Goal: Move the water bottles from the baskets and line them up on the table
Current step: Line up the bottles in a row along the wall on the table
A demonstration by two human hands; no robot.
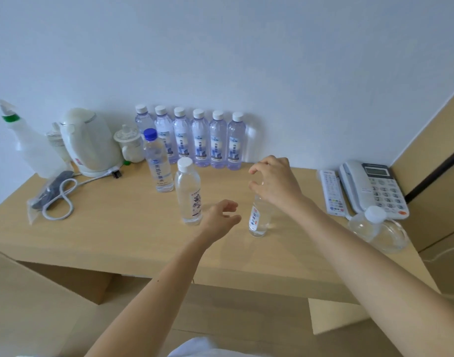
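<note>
On the pale bench (117, 228) by a white wall, the right hand (274, 181) curls over an upright bottle (259, 220) (cap hidden, so whether it grips is unclear), the left hand (220, 215) hovers beside it, loosely curled and empty, a white-capped bottle (188, 194) and a blue-capped bottle (157, 163) further left, a row of six (200, 140) behind.

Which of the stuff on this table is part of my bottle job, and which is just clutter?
Job: row of six bottles, blue-capped bottle, white-capped bottle, front bottle under right hand, clear bottle in glass dish.
Lying about: kettle, spray bottle, lidded cup, phone, remote, bagged cable.
</note>
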